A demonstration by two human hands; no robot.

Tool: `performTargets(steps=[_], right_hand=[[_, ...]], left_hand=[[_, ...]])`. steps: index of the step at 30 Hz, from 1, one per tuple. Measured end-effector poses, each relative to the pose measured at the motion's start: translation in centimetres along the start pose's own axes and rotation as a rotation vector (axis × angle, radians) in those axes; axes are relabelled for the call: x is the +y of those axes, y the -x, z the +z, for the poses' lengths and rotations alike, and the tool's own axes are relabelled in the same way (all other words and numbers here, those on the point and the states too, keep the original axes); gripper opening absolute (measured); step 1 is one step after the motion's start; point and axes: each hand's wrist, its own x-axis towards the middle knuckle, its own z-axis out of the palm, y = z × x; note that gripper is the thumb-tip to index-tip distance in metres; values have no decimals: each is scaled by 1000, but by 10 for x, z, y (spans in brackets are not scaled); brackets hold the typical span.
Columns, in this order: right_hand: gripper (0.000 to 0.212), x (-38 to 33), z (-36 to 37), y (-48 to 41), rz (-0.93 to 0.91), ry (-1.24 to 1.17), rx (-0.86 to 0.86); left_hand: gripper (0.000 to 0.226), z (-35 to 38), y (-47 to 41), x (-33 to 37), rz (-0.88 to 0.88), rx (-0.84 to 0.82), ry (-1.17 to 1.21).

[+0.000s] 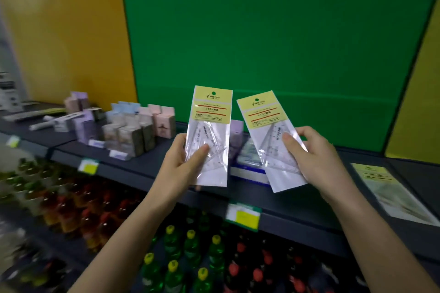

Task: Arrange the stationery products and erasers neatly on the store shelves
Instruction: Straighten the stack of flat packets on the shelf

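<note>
Pastel cardboard boxes (133, 126) are standing clustered at the left of the dark shelf (152, 157). Our left hand (178, 166) is pinching a clear plastic set-square packet with a yellow header card (209, 123), thumb on its face, upright above the shelf's front edge. Close beside it, apart, a second matching packet (264, 131) is leaning left, and our right hand (316, 157) is gripping it, thumb in front.

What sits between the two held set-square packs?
Head view: behind the gap between the left pack and right pack, a purple box and a blue-edged stack sit on the shelf.
</note>
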Motion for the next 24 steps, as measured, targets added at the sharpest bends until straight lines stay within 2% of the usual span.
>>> performTargets(steps=[9,13,19,24], right_hand=[[18,-85,195,43,-13,-155,-186],[16,-122,270,57,25,-223,-274],[15,-172,375,58,100,-287,-408],[15,-204,466,49,112,-312,-484]], left_hand=[[19,-208,63,-15,-140,180,-85],[30,-295,86,-20,-237,283,-137],[19,-399,98,-34,-304,481,-173],[17,-477,91,-50,-388,542,-183]])
